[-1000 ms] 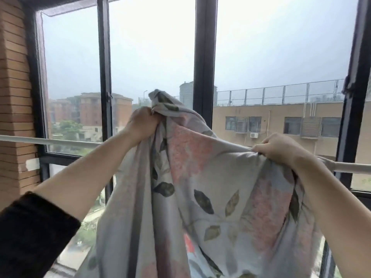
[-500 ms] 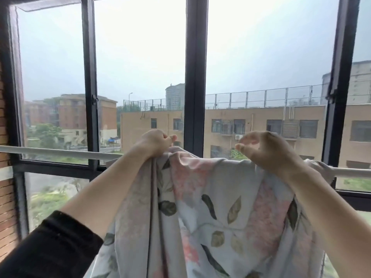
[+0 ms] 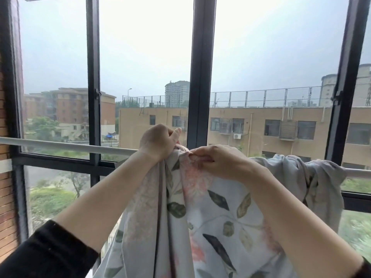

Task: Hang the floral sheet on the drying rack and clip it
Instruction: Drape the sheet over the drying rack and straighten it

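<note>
Floral sheet (image 3: 220, 213): hung bunched over the drying rack (image 3: 60, 145).
Left hand (image 3: 158, 142): fingers clamped on its top edge.
Right hand (image 3: 218, 162): fingers pinched the fold; I judged, to spread it.

You faced a dark-framed window (image 3: 144, 57) under grey daylight. Left of its central mullion (image 3: 200, 67) stood a brick wall (image 3: 6, 207) and a red-brown block (image 3: 70, 105); a tan building (image 3: 261, 125) ran behind and right of it.

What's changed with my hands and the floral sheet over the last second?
The right hand moved left, close to the left hand; both grip the top of the grey floral sheet, now lowered to the white rail. It stays draped over the rail.
</note>
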Demonstrator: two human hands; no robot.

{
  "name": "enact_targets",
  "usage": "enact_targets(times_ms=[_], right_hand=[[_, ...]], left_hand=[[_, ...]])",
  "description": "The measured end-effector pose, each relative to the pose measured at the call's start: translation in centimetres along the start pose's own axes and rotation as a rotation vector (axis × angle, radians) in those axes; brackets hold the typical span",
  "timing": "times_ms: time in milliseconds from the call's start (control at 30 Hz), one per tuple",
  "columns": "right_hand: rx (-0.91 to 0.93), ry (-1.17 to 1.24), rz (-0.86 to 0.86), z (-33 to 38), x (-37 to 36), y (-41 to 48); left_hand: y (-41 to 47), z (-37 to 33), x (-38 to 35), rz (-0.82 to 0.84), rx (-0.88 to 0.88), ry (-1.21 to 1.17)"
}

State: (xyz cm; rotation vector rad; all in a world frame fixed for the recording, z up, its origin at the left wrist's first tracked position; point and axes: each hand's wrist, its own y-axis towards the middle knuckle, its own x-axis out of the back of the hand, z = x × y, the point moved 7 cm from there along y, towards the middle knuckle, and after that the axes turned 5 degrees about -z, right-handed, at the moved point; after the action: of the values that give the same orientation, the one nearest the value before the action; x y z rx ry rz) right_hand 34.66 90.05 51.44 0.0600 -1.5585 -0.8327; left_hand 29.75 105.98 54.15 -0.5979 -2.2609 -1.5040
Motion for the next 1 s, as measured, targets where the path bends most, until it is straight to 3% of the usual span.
enact_targets(times_ms=[133, 233, 467, 767, 1000], right_hand=[[-0.019, 0.052, 0.032, -0.8, 0.0, 0.3], [-0.027, 0.055, 0.032, -1.5, -0.3, 0.5], [-0.029, 0.094, 0.030, -1.4, -0.7, 1.2], [-0.028, 0.169, 0.047, -2.1, -1.3, 1.4], [-0.027, 0.238, 0.056, -1.8, -1.0, 1.0]], left_hand=[[-3.5, 2.0, 3.0, -0.245, -0.033, -0.138], [-7.8, 5.1, 4.0, -0.278, 0.055, -0.231], [-17.0, 12.2, -1.0, -0.012, 0.347, -0.342], [-22.5, 10.4, -6.9, 0.221, 0.492, -0.548], [-23.7, 10.3, -9.4, 0.247, 0.558, -0.326]])
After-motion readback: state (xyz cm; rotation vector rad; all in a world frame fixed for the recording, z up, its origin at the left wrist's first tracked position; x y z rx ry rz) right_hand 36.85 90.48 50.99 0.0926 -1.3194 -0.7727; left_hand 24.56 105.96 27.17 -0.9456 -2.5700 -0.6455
